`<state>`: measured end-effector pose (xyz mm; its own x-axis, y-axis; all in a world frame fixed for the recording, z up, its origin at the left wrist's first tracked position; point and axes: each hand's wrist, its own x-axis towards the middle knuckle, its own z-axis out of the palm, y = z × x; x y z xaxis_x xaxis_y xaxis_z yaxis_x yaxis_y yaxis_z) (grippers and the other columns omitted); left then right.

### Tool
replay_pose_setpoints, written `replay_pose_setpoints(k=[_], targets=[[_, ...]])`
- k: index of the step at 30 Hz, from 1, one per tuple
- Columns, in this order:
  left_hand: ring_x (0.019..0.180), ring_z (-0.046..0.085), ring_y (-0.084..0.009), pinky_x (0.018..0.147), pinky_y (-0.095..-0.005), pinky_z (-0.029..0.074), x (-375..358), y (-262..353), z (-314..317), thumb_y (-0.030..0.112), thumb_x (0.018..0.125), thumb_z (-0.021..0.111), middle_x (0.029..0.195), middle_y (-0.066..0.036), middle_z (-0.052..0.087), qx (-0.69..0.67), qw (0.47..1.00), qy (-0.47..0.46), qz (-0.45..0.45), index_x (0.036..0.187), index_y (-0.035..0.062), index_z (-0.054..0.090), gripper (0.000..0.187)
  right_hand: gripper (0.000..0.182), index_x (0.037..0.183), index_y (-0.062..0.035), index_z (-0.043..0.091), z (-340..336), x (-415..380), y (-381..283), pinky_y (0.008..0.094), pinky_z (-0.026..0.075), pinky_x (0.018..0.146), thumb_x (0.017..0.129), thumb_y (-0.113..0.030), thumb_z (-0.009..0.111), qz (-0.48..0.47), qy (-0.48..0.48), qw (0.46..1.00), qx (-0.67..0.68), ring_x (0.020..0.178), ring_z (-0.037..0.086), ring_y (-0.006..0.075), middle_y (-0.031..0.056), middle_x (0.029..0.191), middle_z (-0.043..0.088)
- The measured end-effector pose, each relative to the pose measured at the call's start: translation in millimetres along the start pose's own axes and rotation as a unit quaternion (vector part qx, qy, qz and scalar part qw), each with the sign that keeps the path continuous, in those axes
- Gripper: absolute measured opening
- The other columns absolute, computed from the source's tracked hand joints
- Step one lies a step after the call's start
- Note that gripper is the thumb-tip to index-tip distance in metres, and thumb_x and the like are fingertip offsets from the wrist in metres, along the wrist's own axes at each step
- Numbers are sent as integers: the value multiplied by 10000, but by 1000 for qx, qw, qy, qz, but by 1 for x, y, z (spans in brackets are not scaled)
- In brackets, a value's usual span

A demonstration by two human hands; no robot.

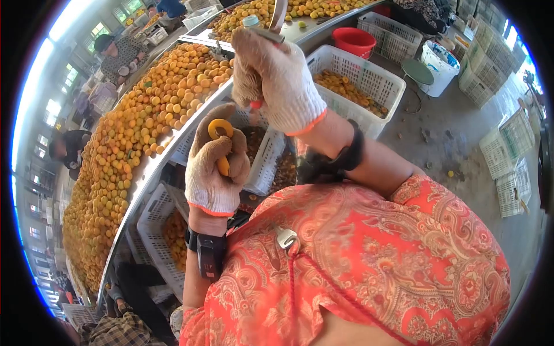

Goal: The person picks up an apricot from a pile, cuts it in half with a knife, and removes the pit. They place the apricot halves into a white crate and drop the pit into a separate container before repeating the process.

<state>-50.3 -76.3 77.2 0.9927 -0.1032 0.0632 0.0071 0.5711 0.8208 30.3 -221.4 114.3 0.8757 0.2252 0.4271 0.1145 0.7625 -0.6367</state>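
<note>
My left hand, in a tan and white knitted glove, is closed around an orange-yellow apricot that looks cut open. One piece shows as a ring with a darker middle at the fingertips; another lies lower between the fingers. Above and to the right, my right hand, in a similar glove, is wrapped round a knife. Its curved metal blade sticks up past the fist, and a red handle end shows below. The hands are apart. Beneath them, a white crate holds dark, small pieces that I cannot make out.
Whole apricots are heaped on a metal-edged table at left. White crates hold cut fruit. A red basin, a white bucket, a stool and stacked crates stand right. Other people sit around the table.
</note>
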Motion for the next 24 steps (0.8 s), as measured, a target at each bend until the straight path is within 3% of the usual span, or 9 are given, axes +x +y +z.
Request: replay_pose_setpoints(k=[2,4,8,11,13,19,21,24], targets=[[435,361,-83,386,-214,267,-2,-2,2,75,892,567,764,-89,558,-1,1000,-17,-17,1240,67,537,349,310,729,-96,533,3,1,-1,260,344,393,932,-275,684,2,-11,999,46,407,420,101,-16,530,451],[435,316,-49,375,-199,240,-3,-5,9,92,908,537,780,-50,548,47,998,29,-22,1136,78,555,229,449,637,-124,412,17,-4,-9,309,296,418,966,-351,617,-4,-11,1000,10,413,341,141,14,519,394],[435,320,-49,376,-199,233,-4,-5,14,99,909,551,751,-32,536,73,997,19,-24,1069,88,554,161,457,630,-123,403,21,-7,-7,301,279,412,992,-343,575,-10,-41,999,33,411,318,136,10,505,371],[427,311,-51,382,-199,226,-5,-6,19,115,916,556,713,-10,516,84,996,17,-39,1023,99,546,108,445,639,-118,417,19,-6,-4,287,266,403,998,-334,570,-7,-49,998,47,404,316,127,12,502,371],[414,296,-55,384,-204,222,-4,-7,25,128,922,559,669,12,477,86,994,63,-37,993,98,541,80,440,643,-116,423,17,-7,-5,281,261,400,996,-331,577,-7,-50,998,46,403,317,122,12,503,375],[408,279,-66,391,-216,220,-3,-7,23,131,945,549,618,28,388,50,997,30,-49,915,101,508,60,357,708,-93,483,21,-11,-1,272,261,390,991,-279,596,-40,-50,998,16,408,345,111,6,524,407],[416,271,-67,400,-217,222,-2,-10,27,125,952,538,621,32,371,25,998,35,-49,905,103,501,63,224,821,-91,601,19,-9,1,219,304,400,936,-259,694,-40,-52,996,58,449,433,40,-45,593,493],[433,255,-67,418,-218,226,-3,-13,30,117,966,515,628,41,338,-19,998,44,-48,884,113,487,86,191,862,-81,628,11,-6,2,216,312,404,934,-245,696,-24,-90,989,111,461,453,39,-45,612,515]])
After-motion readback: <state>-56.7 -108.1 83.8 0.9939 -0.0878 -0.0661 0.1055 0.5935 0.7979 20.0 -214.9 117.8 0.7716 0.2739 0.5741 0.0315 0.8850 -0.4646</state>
